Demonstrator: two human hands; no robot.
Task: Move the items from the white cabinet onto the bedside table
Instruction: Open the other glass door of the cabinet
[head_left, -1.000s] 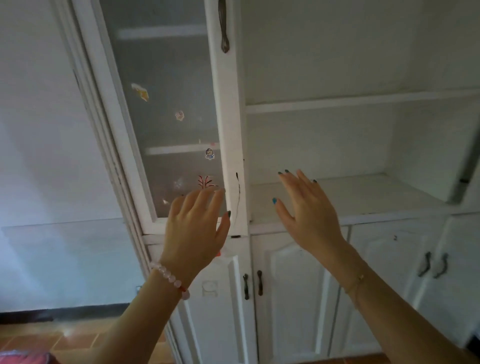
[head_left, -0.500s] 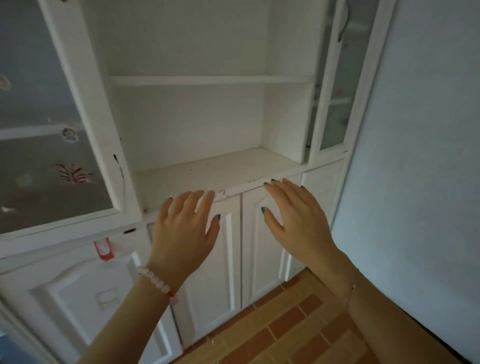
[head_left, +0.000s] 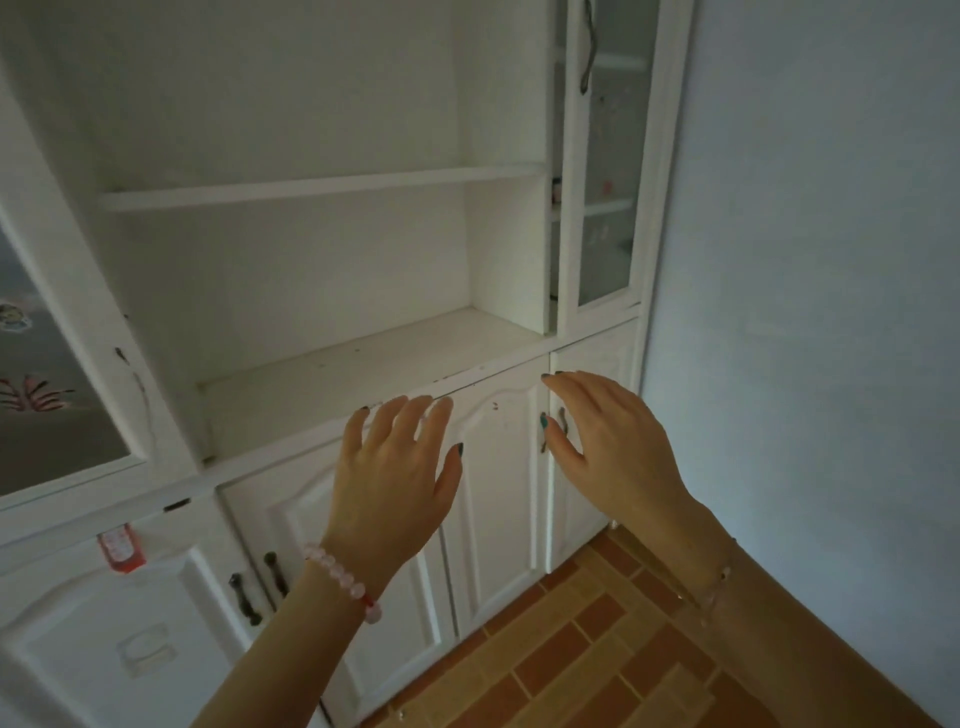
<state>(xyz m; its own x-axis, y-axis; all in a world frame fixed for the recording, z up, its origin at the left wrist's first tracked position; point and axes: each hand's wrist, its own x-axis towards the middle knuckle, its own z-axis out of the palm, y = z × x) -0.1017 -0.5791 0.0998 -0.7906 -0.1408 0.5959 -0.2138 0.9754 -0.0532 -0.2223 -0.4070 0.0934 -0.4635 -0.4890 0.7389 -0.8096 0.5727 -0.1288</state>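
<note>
**A:** Grips first. What have the hands got?

**B:** Nothing. The left hand (head_left: 395, 478) is up with its fingers spread and straight. The right hand (head_left: 608, 441) is flat and relaxed too. Both palms face the white cabinet (head_left: 311, 189).

**A:** What's closest to them?

**B:** A dark door handle (head_left: 563, 420) sits right by the right thumb, on the shut lower doors (head_left: 493, 467). I can't tell whether the hand touches it. Just past the left fingertips is the front edge of the open shelf (head_left: 363, 364).

**A:** And the items?

**B:** The only contents I can make out are above the right hand, behind the narrow glass door (head_left: 608, 208). There are small specks (head_left: 605, 185) on its inner shelves, too small to name. The lower doors hide whatever is behind them.

**A:** How would they handle?

**B:** This is a guess: light, one-hand pieces, possibly breakable, best pinched around the body rather than the top. The glass door has to swing open first by its long handle (head_left: 588, 47), and gently, because it's glass.

**A:** Where's the bedside table?

**B:** It's out of shot.
</note>
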